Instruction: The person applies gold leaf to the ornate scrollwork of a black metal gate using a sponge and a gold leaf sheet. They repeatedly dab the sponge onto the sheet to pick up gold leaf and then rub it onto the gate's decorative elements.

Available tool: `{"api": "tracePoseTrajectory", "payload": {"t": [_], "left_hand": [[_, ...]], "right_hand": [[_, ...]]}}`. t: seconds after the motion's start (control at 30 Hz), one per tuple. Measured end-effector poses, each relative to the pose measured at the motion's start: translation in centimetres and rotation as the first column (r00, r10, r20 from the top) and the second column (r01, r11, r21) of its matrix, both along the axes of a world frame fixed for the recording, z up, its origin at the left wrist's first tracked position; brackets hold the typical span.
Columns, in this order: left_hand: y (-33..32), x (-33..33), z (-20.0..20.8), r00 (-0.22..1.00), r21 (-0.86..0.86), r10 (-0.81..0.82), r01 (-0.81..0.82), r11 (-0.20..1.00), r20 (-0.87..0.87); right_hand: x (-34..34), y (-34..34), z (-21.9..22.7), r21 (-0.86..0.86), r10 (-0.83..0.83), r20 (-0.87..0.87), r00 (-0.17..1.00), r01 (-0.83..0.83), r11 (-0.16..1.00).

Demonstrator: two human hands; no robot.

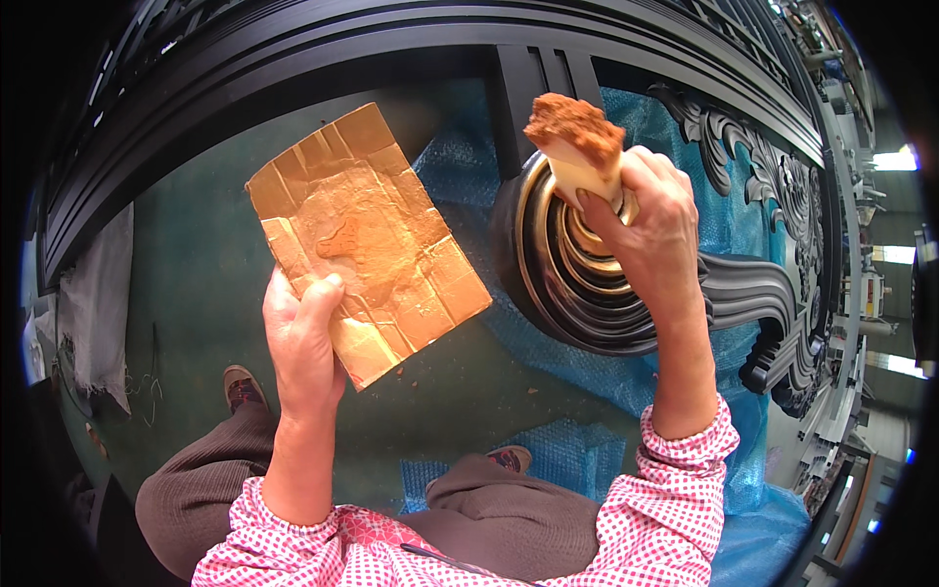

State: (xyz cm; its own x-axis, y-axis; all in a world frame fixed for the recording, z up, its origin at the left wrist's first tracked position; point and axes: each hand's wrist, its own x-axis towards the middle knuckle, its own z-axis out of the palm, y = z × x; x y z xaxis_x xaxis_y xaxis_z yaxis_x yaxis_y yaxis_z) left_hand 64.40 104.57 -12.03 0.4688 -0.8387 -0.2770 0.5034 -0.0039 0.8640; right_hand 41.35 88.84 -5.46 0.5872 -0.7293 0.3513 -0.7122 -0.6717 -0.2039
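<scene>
Your right hand (653, 210) is closed around the pale handle of a wide brush (584, 157), thumb on the near side, with its ragged reddish-brown tip pointing up and away from you. That brush is in front of the upper part of a round scroll (523, 259), and you can't tell from this angle whether the two touch. Your left hand (298, 328) grips a folded-looking cardboard sheet (430, 289) by its lower left edge, thumb pressed on top and the fingers mostly hidden beneath. You have the sheet tilted, left of the scroll and well apart from the brush; its creased face has a gold sheen, with a rough brownish patch in the middle. On the scroll, gold shows along several of the nested black rings. To its right, a ribbed black arm (748, 289) curves away from it, with carved leaf ornament (719, 142) farther up. Blue bubble wrap (748, 460) lies under and around these pieces. Beyond them, a long black frame (391, 54) arches across the top of your view. Below you is a green floor (196, 264), your shoes (245, 389) on it, and pale sheeting (98, 313) hangs at far left.
</scene>
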Motion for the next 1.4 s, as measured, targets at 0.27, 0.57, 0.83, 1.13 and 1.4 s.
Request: {"api": "tracePoseTrajectory", "payload": {"t": [0.27, 0.57, 0.83, 1.13, 1.4], "left_hand": [[0.0, 0.4, 0.2, 1.000, -0.016, 0.006, -0.007, 1.000, -0.012], [-0.1, 0.2, -0.1, 1.000, -0.010, 0.005, -0.005, 1.000, 0.009], [-0.1, 0.2, -0.1, 1.000, -0.013, 0.014, -0.015, 1.000, -0.008], [0.0, 0.5, 0.0, 1.000, -0.009, 0.003, -0.003, 1.000, 0.004], [0.3, 1.0, 0.0, 0.999, -0.021, 0.029, -0.029, 0.999, -0.023]], "right_hand": [[-1.8, 3.3, 0.6, 0.227, 0.205, -0.177, 0.963, -0.163, 0.960], [-2.0, 0.1, 0.5, 0.096, -0.140, 0.138, 0.981, 0.128, 0.987], [0.0, 0.0, -0.3, 0.168, 0.118, 0.037, 0.992, -0.122, 0.978], [-0.5, -0.7, 0.6, 0.197, 0.008, 0.060, 0.998, -0.020, 0.980], [-2.6, 1.7, 1.9, 0.444, -0.003, 0.068, 0.998, -0.028, 0.896]]}}
